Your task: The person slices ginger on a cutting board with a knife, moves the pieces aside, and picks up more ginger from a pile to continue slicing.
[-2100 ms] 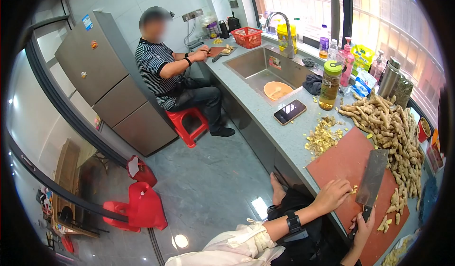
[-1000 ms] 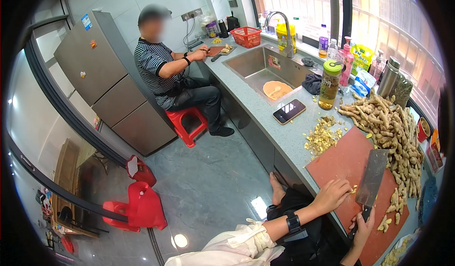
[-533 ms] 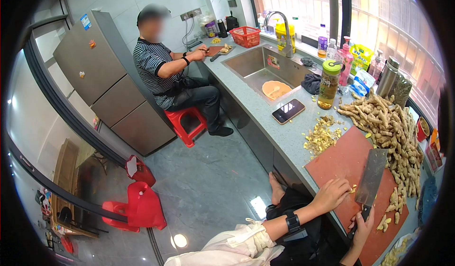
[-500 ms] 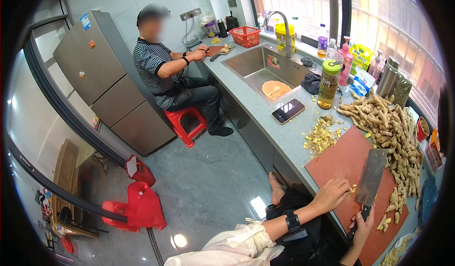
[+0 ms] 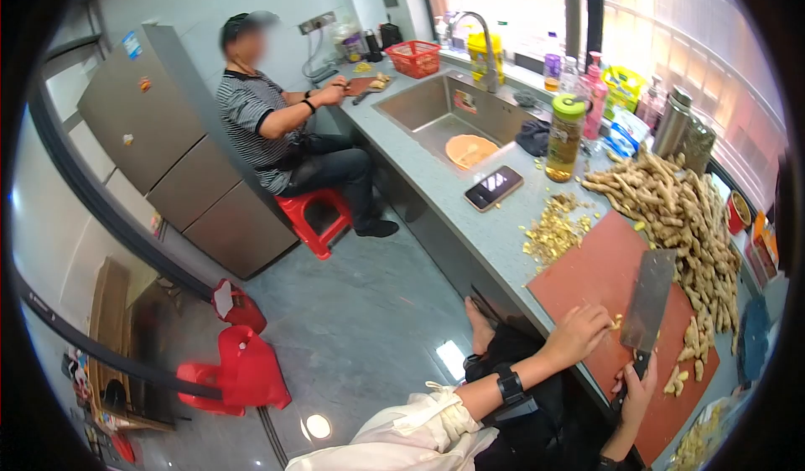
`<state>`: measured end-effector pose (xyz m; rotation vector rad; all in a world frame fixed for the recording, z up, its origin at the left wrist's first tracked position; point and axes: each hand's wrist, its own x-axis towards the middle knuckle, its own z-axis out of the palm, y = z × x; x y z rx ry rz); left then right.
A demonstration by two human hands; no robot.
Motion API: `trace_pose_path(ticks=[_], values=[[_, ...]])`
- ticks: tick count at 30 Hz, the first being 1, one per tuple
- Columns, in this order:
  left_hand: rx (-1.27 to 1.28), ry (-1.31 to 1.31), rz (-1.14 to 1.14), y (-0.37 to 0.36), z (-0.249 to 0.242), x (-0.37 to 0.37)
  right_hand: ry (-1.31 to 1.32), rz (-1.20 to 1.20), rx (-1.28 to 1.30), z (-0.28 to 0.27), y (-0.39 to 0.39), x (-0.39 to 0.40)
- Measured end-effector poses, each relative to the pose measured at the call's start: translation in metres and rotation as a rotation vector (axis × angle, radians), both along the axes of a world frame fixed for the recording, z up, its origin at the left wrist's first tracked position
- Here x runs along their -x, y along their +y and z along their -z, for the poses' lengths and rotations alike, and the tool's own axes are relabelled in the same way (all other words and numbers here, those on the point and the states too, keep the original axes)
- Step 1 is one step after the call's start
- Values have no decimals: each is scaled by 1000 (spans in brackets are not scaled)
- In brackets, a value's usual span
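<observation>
My right hand (image 5: 638, 390) is wrapped round the black handle of a cleaver (image 5: 651, 297), whose broad blade lies over the red-brown cutting board (image 5: 579, 270). To its left, my left hand (image 5: 580, 334), with a dark watch on the wrist, rests on the board. Its bent fingers press on a small piece of ginger (image 5: 617, 322), partly hidden by the fingertips. A big heap of ginger roots (image 5: 671, 211) lies beyond the blade. Several smaller ginger pieces (image 5: 676, 380) sit on the board to the right. Yellow ginger scraps (image 5: 553, 232) are scattered on the counter past its far edge.
A phone (image 5: 495, 188) and a green-lidded bottle (image 5: 566, 138) stand between me and the sink (image 5: 419, 110), which holds an orange bowl (image 5: 470, 150). Bottles line the window. Another person (image 5: 268, 127) sits on a red stool (image 5: 316, 223), hands over another board.
The whole view has shifted slightly as my head moved. The cleaver stays over the board with its blade turned a little, and my left hand remains beside it.
</observation>
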<state>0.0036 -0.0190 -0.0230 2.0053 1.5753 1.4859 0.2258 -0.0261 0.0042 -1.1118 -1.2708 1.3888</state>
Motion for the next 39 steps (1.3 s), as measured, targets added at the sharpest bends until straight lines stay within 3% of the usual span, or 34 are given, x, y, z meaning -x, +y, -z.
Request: trace_pose_path(ticks=[5,15,27,39], values=[[-106,8,-8,0,-7,4,-41,-28,83,-10,-3,1],[-84,11,-39,2,-9,-1,112,-60,106,-26,-5,-10],[-78,5,-72,-1,-11,-2,-134,-220,152,-57,-13,-5],[-77,23,-68,0,-8,-2,-386,-173,91,-93,-22,-2]])
